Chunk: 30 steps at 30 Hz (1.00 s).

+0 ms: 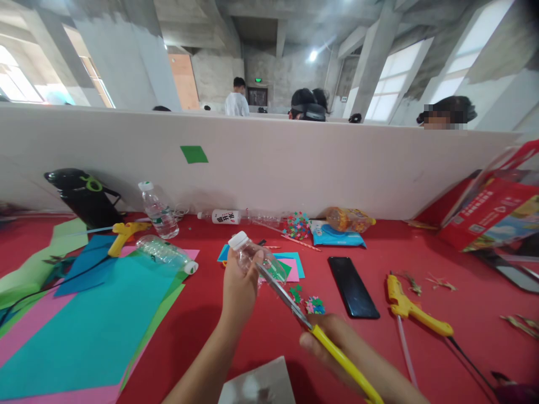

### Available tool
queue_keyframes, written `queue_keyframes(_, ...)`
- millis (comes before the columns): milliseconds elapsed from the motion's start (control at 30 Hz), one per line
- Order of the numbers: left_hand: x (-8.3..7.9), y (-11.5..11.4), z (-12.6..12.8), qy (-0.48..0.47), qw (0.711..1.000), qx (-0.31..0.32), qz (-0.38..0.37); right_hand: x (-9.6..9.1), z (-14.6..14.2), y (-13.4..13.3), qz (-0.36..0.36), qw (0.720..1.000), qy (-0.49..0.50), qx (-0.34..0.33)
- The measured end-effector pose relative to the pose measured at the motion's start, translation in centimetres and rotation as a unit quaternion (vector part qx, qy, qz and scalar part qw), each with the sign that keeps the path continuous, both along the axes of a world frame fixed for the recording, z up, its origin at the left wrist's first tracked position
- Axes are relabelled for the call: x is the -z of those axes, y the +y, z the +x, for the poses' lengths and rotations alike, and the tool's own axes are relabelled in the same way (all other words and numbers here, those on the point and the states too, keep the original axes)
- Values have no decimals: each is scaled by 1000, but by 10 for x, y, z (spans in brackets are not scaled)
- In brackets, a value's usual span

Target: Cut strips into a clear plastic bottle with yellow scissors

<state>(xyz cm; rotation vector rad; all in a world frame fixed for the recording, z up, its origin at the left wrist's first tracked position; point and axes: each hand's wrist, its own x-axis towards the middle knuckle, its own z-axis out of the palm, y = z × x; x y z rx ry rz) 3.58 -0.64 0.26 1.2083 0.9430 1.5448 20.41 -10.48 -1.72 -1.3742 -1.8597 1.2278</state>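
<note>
My left hand (242, 283) is wrapped round a clear plastic bottle (269, 264) with a white cap, held tilted above the red table. In my right hand (337, 342) is a pair of scissors (343, 359) with yellow handles. The scissor blades reach up to the bottle's side, close to my left fingers; whether they cut into the plastic I cannot tell. Beneath the bottle lie small coloured paper sheets (297, 264). Star-shaped confetti (315, 305) is piled just beyond my right hand.
A black phone (353, 287) and a yellow glue gun (415, 311) lie to the right. Large coloured sheets (92, 325), another glue gun (122, 235), bottles (158, 210) and a black flask (84, 196) occupy the left. A white partition (269, 163) stands behind; people are beyond it.
</note>
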Motion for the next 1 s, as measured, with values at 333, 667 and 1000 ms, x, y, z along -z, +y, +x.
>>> queue_keyframes(333, -1, 1, -3, 52, 998, -10, 31, 12, 1, 1, 13, 1000, 2, -1)
queue_keyframes(667, 2, 0, -5, 94, 993, -7, 75, 9, -2, 3, 24, 999, -29, 29)
queue_keyframes(1000, 18, 4, -6, 123, 989, 8, 87, 1, 1, -1, 14, 1000, -5, 8)
